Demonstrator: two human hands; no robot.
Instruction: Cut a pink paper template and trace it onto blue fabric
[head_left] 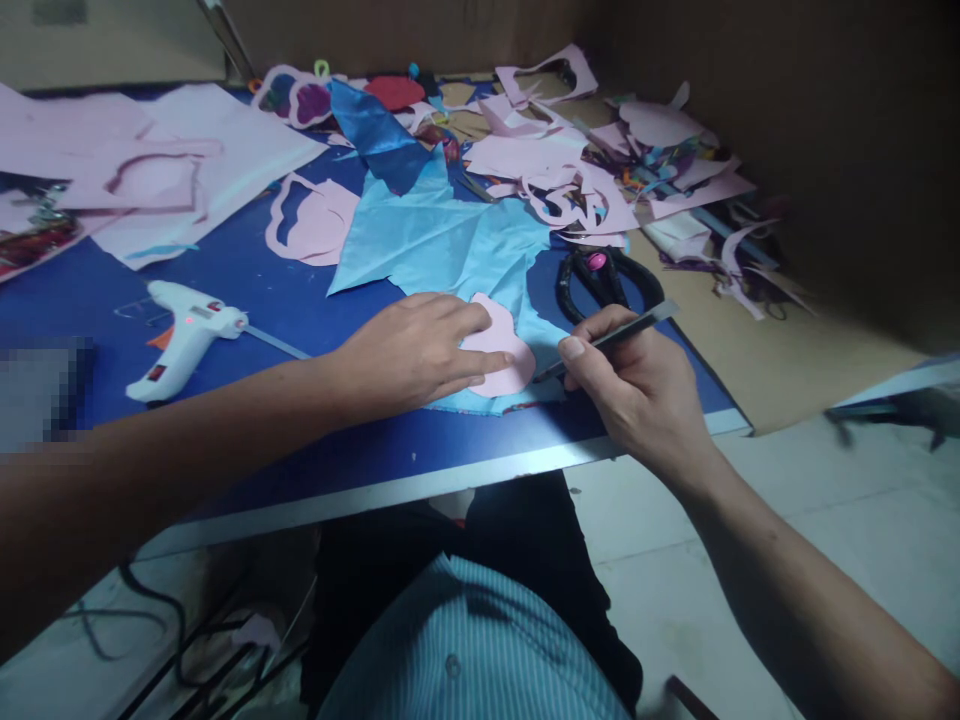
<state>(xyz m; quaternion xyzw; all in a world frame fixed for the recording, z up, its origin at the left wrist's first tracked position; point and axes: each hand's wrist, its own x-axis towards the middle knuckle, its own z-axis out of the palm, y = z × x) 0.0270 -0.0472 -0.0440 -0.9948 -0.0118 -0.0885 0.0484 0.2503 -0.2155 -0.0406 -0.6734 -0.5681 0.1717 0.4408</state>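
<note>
My left hand [420,345] lies flat, fingers stretched out, pressing a pink paper cut-out [501,352] onto a light blue sheet of fabric or paper [442,245]. My right hand [637,385] is closed in a pen grip round a thin dark tool like a craft knife or pen [626,328]. The tool's tip touches the blue sheet at the right edge of the pink shape. Both rest near the front edge of the blue board [247,300].
Black scissors with a pink pivot [604,280] lie just behind my right hand. A white glue gun [184,335] lies at the left. Pink paper sheets [202,160] and scraps [570,170] cover the back. Brown cardboard [795,360] lies at the right, over the floor.
</note>
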